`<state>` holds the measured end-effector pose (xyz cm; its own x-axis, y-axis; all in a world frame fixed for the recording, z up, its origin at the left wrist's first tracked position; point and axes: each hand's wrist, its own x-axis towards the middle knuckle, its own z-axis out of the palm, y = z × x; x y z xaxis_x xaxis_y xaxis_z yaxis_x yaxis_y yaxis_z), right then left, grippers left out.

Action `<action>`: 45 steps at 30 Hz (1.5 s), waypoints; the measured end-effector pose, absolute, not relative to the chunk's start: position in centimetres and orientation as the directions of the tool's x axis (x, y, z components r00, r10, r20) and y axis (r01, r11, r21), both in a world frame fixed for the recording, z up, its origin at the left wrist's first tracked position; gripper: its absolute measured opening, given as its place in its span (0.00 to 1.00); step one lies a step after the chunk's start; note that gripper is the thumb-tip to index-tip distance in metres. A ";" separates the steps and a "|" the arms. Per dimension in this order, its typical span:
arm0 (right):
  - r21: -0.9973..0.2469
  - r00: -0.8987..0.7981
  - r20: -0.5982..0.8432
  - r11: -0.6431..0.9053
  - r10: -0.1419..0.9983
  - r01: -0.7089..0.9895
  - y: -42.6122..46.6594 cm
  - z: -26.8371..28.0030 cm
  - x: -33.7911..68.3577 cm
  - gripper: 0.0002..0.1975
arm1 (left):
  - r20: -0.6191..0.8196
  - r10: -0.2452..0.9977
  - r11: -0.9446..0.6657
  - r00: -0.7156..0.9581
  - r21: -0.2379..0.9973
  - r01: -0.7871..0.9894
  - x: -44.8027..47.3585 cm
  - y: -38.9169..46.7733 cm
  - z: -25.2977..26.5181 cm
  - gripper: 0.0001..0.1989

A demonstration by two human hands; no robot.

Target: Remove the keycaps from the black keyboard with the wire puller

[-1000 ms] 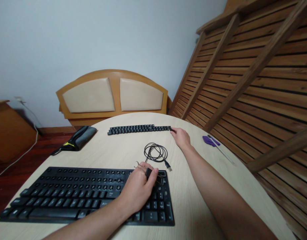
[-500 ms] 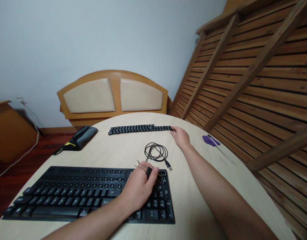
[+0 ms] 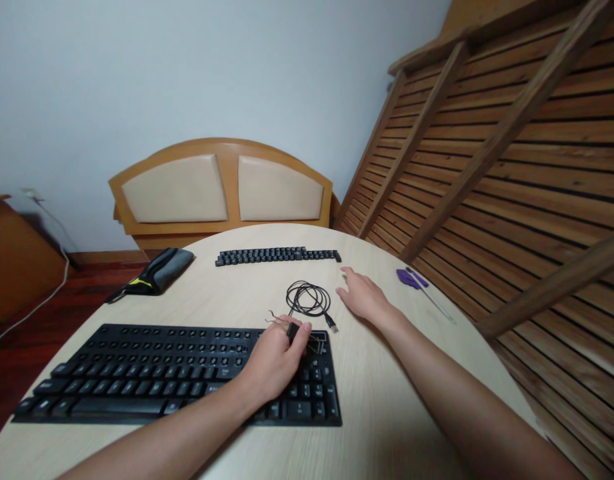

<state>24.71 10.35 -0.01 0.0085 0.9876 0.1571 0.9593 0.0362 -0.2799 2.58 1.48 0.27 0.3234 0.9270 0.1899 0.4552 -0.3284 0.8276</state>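
Observation:
A black keyboard [image 3: 187, 373] lies across the near side of the table, its upper rows stripped of keycaps while the lower rows keep theirs. Over its right part, my left hand [image 3: 274, 357] is closed around a wire keycap puller [image 3: 293, 331]. Thin wires poke out on both sides of the puller's black handle. My right hand [image 3: 363, 293] is above the table to the right of a coiled USB cable [image 3: 308, 299], fingers apart and holding nothing. Farther back, removed keycaps [image 3: 267, 256] stand in neat rows, just beyond my right fingertips.
A dark pouch with yellow trim [image 3: 159, 272] rests at the table's left edge. Toward the right edge lie a purple cloth [image 3: 407, 279] and a thin white stick-like tool [image 3: 437, 301]. A headboard [image 3: 231, 180] and slatted wooden frame [image 3: 527, 173] stand behind.
My right hand has let go at the right end of the keycap row and drawn back toward me, leaving a keycap there. The left hand keeps its hold on the puller.

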 end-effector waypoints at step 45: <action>-0.171 -0.026 0.066 0.037 0.997 0.985 5.7 1.0 31.0 0.10 | -0.199 0.951 -0.087 0.237 0.561 0.823 -8.7 5.5 5.3 0.27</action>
<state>30.98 5.69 0.99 -0.0264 0.9974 0.0665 0.9846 0.0374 -0.1708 -8.68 5.51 5.25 0.2367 0.9509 -0.1994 0.8232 -0.0873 0.5609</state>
